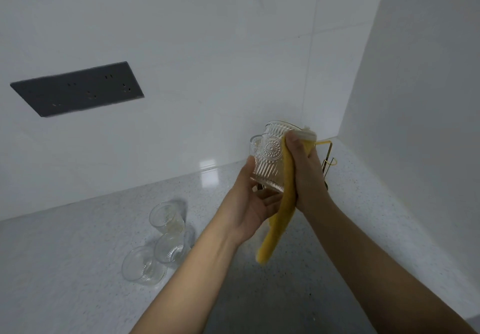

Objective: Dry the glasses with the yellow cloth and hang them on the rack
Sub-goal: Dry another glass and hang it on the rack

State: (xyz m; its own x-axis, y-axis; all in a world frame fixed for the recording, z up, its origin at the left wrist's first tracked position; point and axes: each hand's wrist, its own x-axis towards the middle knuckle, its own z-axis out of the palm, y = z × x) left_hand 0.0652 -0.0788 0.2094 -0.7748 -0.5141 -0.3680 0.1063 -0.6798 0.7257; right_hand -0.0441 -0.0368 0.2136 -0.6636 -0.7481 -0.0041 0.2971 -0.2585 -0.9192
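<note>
Your left hand [255,204] cups one patterned glass [270,162] from below, up over the counter [78,268]. Your right hand [306,167] grips the one yellow cloth [279,227] against it. Three more glasses [166,243] sit together on the counter, and the gold rack [329,157] peeks out behind your hands.

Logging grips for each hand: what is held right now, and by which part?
Left hand cups the embossed glass by its base; right hand presses the yellow cloth against its side.

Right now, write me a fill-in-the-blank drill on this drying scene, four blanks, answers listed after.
The right hand presses a ____ cloth against the held glass.
The left hand supports that glass from ____.
____ more glasses wait on the counter.
The gold rack stands in the corner, behind the ____ hand.

Missing words: yellow; below; three; right
</note>
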